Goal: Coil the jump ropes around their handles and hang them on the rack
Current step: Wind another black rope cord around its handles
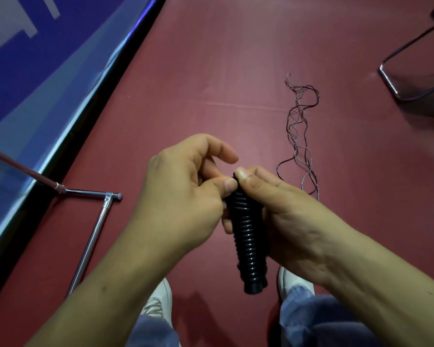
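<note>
Red floor (211, 71) borders a blue wall panel (35, 58); metal chair base (388, 81) top right.

Indoor sports hall or gym, on the evidence. Seamed maroon sports flooring (211, 71) throughout. Blue barrier panel (35, 78) with black base along the left edge. Chrome tube rack (92, 239) standing on it. One coiled jump rope (247, 236); one loose jump rope (300, 136) on the floor.
</note>
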Motion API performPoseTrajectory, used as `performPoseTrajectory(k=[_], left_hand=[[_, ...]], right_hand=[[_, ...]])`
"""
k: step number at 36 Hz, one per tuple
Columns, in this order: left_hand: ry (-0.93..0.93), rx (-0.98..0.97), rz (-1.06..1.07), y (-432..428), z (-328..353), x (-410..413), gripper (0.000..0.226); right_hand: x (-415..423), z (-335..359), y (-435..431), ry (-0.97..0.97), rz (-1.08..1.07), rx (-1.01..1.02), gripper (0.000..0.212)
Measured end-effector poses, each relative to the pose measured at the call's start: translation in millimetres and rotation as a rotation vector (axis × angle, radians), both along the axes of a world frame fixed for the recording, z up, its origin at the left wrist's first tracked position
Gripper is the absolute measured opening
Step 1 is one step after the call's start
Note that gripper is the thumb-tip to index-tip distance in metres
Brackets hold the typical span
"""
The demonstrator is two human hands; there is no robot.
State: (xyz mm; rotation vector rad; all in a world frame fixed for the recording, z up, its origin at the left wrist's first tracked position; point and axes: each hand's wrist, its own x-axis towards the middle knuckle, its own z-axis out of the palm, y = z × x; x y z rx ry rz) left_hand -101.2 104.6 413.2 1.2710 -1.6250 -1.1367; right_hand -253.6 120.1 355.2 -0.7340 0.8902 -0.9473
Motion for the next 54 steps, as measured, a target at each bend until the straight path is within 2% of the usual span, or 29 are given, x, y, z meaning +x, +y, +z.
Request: performPoseTrajectory(k=[4, 6, 8, 12, 14, 19, 21, 26, 30, 36, 42, 44, 46, 50, 54], left_hand=[[-0.127, -0.068, -0.052, -3.0, -2.1, -1.5, 0.032], [-0.134, -0.080, -0.065, -5.4, -2.5, -1.8, 0.031], [-0.088, -0.046, -0.062, -6.6, -4.2, -4.3, 0.031], [0.144, 0.138, -0.022, -5.2, -9.1, -4.5, 0.022], [0.177, 0.160, 0.004, -4.0, -10.7, -1.8, 0.018], [0.160, -0.054, 0.032, 3.4, -7.7, -1.1, 0.009], [0.153, -0.099, 0.015, 6.8, -8.4, -0.3, 0.014], [0.062, -0.218, 0.016, 9.7, -5.3, -1.7, 0.023], [0.002, -0.328, 0.031, 8.5, -4.8, -1.6, 0.016], [0.080, -0.176, 0.051, 12.5, 0.5, -0.4, 0.013], [-0.009, -0.153, 0.041, 13.1, 1.2, 2.2, 0.011], [-0.013, -0.130, 0.070, 12.5, -0.8, 0.7, 0.019], [0.021, -0.067, 0.089, 10.7, -2.3, -0.9, 0.023], [0.109, 0.082, 0.076, 3.0, -4.0, -1.4, 0.013], [0.249, 0.122, 0.039, 1.5, -4.2, -0.3, 0.014]], right_hand=[[-1.1, 19.5, 7.6, 0.079, -0.008, 0.027, 0.015], [-2.0, 31.3, 15.2, 0.103, -0.020, 0.040, 0.015], [-1.4, 38.3, 19.6, 0.097, -0.023, 0.040, 0.012], [2.7, 35.5, 15.7, 0.130, -0.092, 0.033, 0.014], [0.4, 37.4, 14.3, 0.172, -0.101, -0.012, 0.016], [-3.6, 43.5, 16.6, 0.153, -0.119, -0.016, 0.035], [-5.1, 44.2, 16.9, 0.121, -0.139, -0.002, 0.041], [-3.1, 47.3, 16.5, 0.055, -0.157, 0.019, 0.034], [-2.3, 48.0, 16.6, 0.010, -0.146, 0.024, 0.046], [-2.5, 51.6, 16.4, 0.045, -0.111, -0.014, 0.050], [-1.6, 49.1, 19.2, 0.211, -0.082, -0.129, 0.030], [-0.5, 47.4, 20.2, 0.257, -0.072, -0.150, 0.028], [0.0, 46.7, 19.6, 0.280, -0.072, -0.154, 0.028], [-1.4, 44.3, 15.2, 0.285, -0.099, -0.136, 0.024], [-4.0, 45.4, 13.6, 0.234, -0.138, -0.088, 0.025]])
